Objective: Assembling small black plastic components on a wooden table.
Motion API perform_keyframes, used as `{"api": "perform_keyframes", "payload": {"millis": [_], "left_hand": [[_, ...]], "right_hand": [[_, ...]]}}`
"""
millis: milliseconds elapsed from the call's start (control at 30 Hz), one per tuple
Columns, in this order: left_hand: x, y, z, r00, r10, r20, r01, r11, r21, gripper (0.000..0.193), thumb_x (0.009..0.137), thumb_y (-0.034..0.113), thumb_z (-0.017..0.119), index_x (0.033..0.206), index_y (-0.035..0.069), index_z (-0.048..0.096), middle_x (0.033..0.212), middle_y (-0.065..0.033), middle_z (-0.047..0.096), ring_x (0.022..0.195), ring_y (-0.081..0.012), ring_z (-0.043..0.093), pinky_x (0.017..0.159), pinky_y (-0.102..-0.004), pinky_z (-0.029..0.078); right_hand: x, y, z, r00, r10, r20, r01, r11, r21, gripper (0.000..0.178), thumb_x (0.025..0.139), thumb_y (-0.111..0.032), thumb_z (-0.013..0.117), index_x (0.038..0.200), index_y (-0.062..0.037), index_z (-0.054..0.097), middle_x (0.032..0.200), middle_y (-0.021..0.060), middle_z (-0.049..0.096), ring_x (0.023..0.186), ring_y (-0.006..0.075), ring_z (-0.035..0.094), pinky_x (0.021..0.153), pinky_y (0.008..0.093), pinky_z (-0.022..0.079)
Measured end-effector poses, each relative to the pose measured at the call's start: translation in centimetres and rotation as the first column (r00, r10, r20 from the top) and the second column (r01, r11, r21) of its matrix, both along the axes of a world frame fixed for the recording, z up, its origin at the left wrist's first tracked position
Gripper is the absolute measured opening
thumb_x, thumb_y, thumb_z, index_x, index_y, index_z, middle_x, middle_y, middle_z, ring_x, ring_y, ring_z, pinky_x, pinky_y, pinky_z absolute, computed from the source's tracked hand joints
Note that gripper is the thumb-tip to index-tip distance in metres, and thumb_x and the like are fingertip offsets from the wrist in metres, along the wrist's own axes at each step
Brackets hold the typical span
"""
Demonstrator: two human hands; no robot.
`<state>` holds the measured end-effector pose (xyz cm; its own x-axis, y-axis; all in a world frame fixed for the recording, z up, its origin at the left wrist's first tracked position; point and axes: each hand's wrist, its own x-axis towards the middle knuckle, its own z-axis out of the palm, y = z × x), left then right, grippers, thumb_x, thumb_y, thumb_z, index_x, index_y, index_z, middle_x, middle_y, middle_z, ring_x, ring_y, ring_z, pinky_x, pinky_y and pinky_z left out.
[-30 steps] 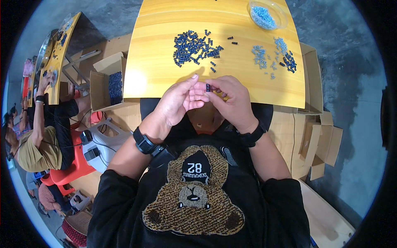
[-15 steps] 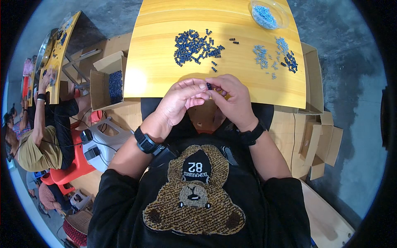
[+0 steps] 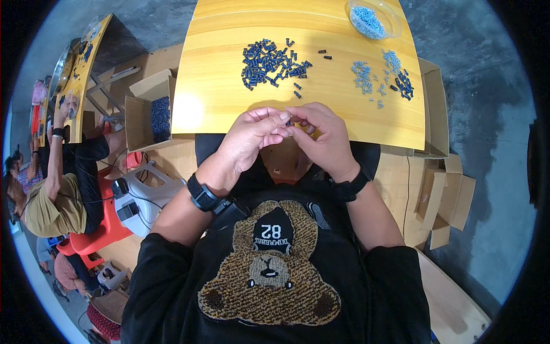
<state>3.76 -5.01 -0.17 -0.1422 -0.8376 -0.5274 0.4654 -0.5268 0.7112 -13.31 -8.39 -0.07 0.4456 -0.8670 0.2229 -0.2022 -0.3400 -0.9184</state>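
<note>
My left hand (image 3: 256, 133) and my right hand (image 3: 324, 136) meet at the near edge of the yellow wooden table (image 3: 215, 114). Between their fingertips is a small black part (image 3: 290, 122), mostly hidden by the fingers; thumbs and forefingers are pinched about it. Beyond the hands lies a loose pile of small black cylindrical parts (image 3: 266, 66). Two more black pieces (image 3: 297, 90) rest just in front of it, closer to my fingers. To the right are small silvery screw-like pieces (image 3: 362, 75), with a cluster of black parts (image 3: 404, 85) beside them.
A clear round bowl (image 3: 375, 20) of small bluish-silver pieces stands at the far right. Cardboard boxes flank the table: one at left (image 3: 134, 117) holding dark parts, another at right (image 3: 438, 109). A grey-white stool (image 3: 146, 195) is at my left, near another seated person (image 3: 57, 206).
My fingers have shifted slightly around the small black part, and less of it shows now. Both arms stay almost where they were.
</note>
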Motion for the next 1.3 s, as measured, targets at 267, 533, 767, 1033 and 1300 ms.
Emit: {"api": "perform_keyframes", "payload": {"millis": [267, 533, 767, 1033, 1300], "left_hand": [[0.0, -0.1, 0.4, 0.998, -0.045, 0.035, 0.045, 0.999, 0.008, 0.015, 0.086, 0.017, 0.064, 0.094, 0.004, 0.061, 0.080, -0.0032, 0.064, 0.070, -0.0091, 0.062, 0.063, -0.0193, 0.052], [-0.8, 0.0, 0.5, 0.999, -0.043, 0.006, 0.043, 0.999, 0.002, 0.015, 0.087, 0.015, 0.061, 0.097, 0.003, 0.062, 0.084, -0.0040, 0.065, 0.072, -0.0089, 0.062, 0.064, -0.0205, 0.052], [-1.3, -0.2, 0.6, 0.998, -0.017, 0.058, 0.017, 1.000, 0.000, 0.016, 0.086, 0.017, 0.063, 0.095, 0.003, 0.064, 0.086, -0.0047, 0.066, 0.073, -0.0089, 0.062, 0.064, -0.0195, 0.051], [-0.8, -0.4, 0.3, 0.992, -0.013, 0.124, 0.011, 1.000, 0.014, 0.016, 0.087, 0.016, 0.061, 0.096, 0.003, 0.063, 0.088, -0.0084, 0.067, 0.071, -0.0103, 0.064, 0.062, -0.0205, 0.053], [0.0, -1.0, -0.4, 1.000, -0.010, 0.028, 0.009, 0.998, 0.055, 0.018, 0.088, 0.017, 0.060, 0.097, 0.002, 0.061, 0.085, -0.0091, 0.067, 0.066, -0.0105, 0.063, 0.057, -0.0201, 0.053]], "right_hand": [[0.0, 0.1, 0.1, 1.000, -0.005, 0.011, 0.005, 1.000, 0.001, 0.025, 0.073, -0.008, 0.070, 0.097, -0.0062, 0.064, 0.083, 0.0081, 0.062, 0.076, 0.0212, 0.060, 0.061, 0.0290, 0.048], [-0.3, 0.2, 0.1, 0.998, -0.046, 0.038, 0.049, 0.995, -0.090, 0.020, 0.071, -0.006, 0.067, 0.090, -0.0039, 0.063, 0.083, 0.0107, 0.061, 0.079, 0.0274, 0.058, 0.071, 0.0347, 0.047], [-1.8, 0.0, 0.4, 0.998, -0.047, -0.028, 0.045, 0.995, -0.086, 0.018, 0.072, -0.008, 0.066, 0.089, -0.0034, 0.062, 0.085, 0.0117, 0.061, 0.081, 0.0292, 0.058, 0.074, 0.0362, 0.046], [-10.7, -3.3, 0.3, 0.835, -0.473, -0.282, 0.418, 0.878, -0.235, 0.011, 0.073, -0.005, 0.065, 0.083, -0.0012, 0.064, 0.076, 0.0113, 0.061, 0.064, 0.0204, 0.060, 0.059, 0.0286, 0.048], [-13.2, -4.2, -0.5, 0.775, -0.500, -0.386, 0.416, 0.864, -0.285, 0.006, 0.074, -0.001, 0.063, 0.079, 0.0005, 0.063, 0.074, 0.0115, 0.060, 0.059, 0.0202, 0.058, 0.056, 0.0279, 0.048]]}}
